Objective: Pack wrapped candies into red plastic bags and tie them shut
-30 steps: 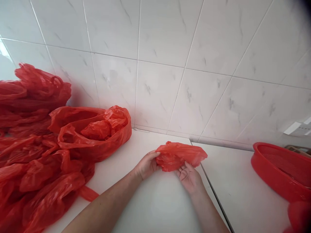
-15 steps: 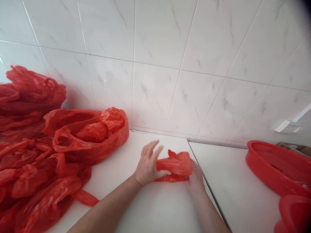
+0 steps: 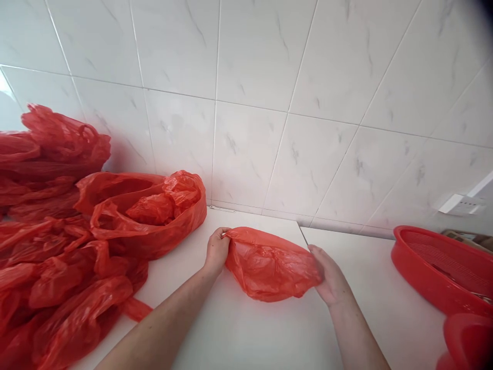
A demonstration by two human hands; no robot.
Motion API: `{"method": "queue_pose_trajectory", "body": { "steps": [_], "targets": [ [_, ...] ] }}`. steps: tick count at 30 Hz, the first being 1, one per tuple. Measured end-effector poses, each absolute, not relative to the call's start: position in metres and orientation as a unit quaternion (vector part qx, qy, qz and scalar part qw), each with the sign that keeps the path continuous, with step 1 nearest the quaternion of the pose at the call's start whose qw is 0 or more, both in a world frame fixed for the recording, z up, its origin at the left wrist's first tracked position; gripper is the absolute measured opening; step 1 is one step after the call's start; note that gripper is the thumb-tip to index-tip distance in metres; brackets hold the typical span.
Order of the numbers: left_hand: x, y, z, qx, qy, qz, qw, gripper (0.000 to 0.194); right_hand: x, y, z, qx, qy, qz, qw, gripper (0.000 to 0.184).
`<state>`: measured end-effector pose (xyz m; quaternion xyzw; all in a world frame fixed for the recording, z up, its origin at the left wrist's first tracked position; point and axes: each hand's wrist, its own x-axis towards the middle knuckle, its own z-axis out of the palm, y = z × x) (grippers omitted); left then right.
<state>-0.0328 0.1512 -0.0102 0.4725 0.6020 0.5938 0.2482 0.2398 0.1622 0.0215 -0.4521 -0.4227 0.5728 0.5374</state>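
Note:
A thin red plastic bag is stretched between my two hands above the white table. My left hand pinches its upper left corner. At the other end, my right hand grips the bag's right side, with part of the fingers hidden behind the plastic. To the left stands a larger red plastic bag with its mouth open and crumpled red bags inside.
A heap of red plastic bags covers the table's left side, and more are piled against the tiled wall. At right sit a red plastic basket and another red container. A power strip is on the wall.
The red bag was bunched up near my right hand, with my left hand's fingers spread beside it. Now both hands have moved apart and the bag is spread wide between them.

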Motion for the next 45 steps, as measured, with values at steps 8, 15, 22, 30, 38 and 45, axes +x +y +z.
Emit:
{"method": "queue_pose_trajectory", "body": {
  "steps": [8, 15, 22, 30, 38, 45],
  "targets": [
    [-0.017, 0.141, -0.014, 0.547, 0.619, 0.532, 0.188, 0.041, 0.218, 0.137, 0.052, -0.575, -0.538, 0.222, 0.575, 0.024],
    [-0.004, 0.125, 0.002, 0.786, 0.466, 0.405, -0.039, 0.04, 0.168, 0.125, 0.026, -0.489, -0.758, 0.196, 0.386, 0.022],
    [0.001, 0.127, -0.004, 0.828, 0.477, 0.288, -0.063, 0.032, 0.168, 0.133, -0.006, -0.501, -0.794, 0.21, 0.273, 0.04],
    [-0.026, 0.135, 0.002, 0.722, 0.626, 0.285, -0.073, 0.027, 0.208, 0.142, 0.015, -0.567, -0.754, 0.234, 0.235, 0.025],
    [0.014, 0.115, 0.008, 0.833, 0.488, 0.261, -0.002, 0.028, 0.2, 0.138, 0.012, -0.53, -0.769, 0.269, 0.236, 0.038],
    [0.003, 0.119, 0.0, 0.815, 0.546, 0.182, 0.07, 0.057, 0.212, 0.144, 0.011, -0.606, -0.721, 0.256, 0.218, 0.031]
  ]
}}
